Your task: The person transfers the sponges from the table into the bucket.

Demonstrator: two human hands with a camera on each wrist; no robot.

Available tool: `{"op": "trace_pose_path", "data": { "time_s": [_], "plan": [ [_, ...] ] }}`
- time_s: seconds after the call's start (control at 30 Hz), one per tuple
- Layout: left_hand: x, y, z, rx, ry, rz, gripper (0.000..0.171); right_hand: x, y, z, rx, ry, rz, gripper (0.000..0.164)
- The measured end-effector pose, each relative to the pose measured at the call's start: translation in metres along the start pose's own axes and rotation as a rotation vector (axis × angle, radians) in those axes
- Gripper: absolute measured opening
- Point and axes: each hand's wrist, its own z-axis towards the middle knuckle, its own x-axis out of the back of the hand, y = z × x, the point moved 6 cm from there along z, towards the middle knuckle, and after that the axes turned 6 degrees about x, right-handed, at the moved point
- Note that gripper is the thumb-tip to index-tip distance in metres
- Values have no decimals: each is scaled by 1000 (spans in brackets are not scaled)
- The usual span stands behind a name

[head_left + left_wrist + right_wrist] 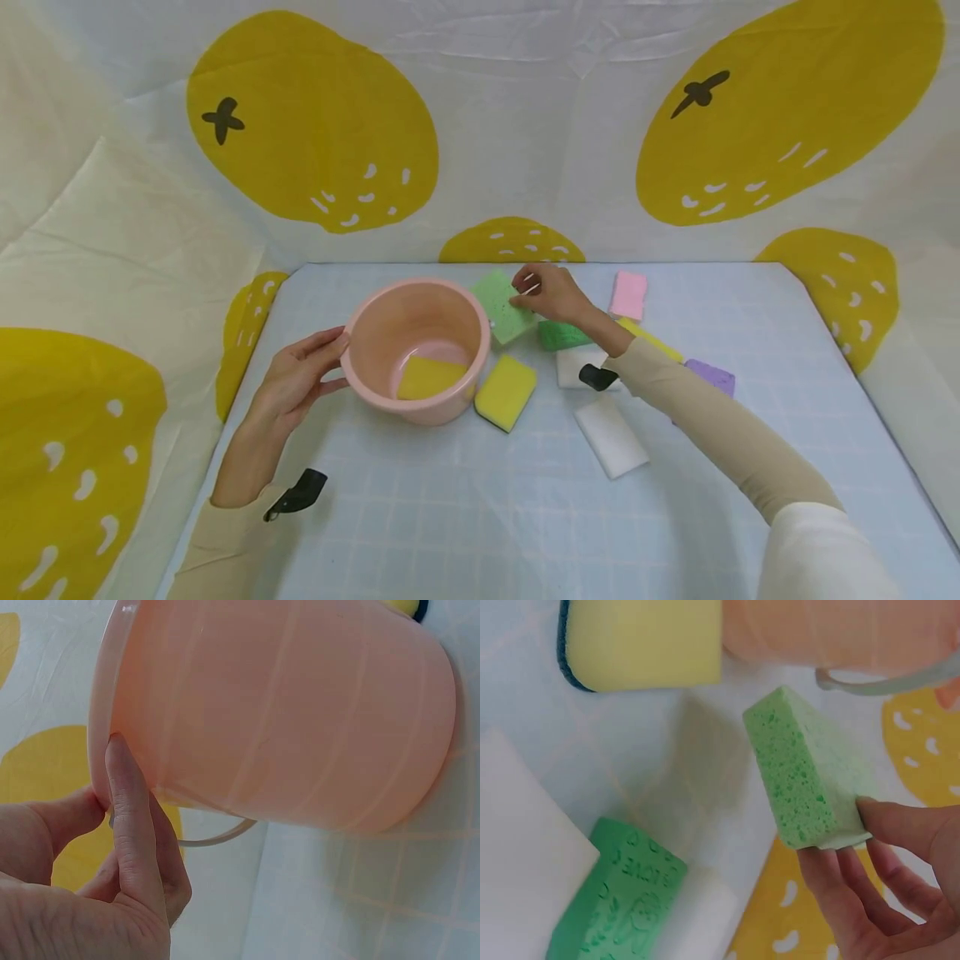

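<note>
A pink bucket (pixel 420 408) stands tilted slightly on the table, with a yellow sponge (pixel 431 379) lying inside. My left hand (pixel 300 379) grips the bucket's rim from the left, thumb and fingers on either side of it, as the left wrist view shows. Beside the bucket's right side, my right hand (pixel 551 293) holds a light green sponge (pixel 799 772) by one end, pinched between thumb and fingers. In the right wrist view this sponge is raised off the table. A yellow sponge with a dark backing (pixel 507 392) lies just right of the bucket.
Under and around the right forearm lie a green sponge (pixel 562 335), two white sponges (pixel 611 435), a yellow one (pixel 651 337) and a purple one (pixel 711 377). A pink sponge (pixel 628 294) sits farther back. Lemon-printed cloth walls (pixel 540 125) enclose the table.
</note>
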Motion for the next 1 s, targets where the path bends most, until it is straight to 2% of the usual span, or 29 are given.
{"op": "trace_pose_path", "data": {
  "time_s": [0.37, 0.83, 1.0],
  "plan": [
    [1, -1, 1, 8, -17, -28, 73, 28, -19, -4, -16, 1, 23, 27],
    [0, 0, 1, 21, -23, -37, 73, 65, -57, -6, 18, 10, -2, 30],
    [-1, 1, 0, 15, -27, -53, 69, 74, -73, -7, 63, 5, -9, 29]
  ]
}}
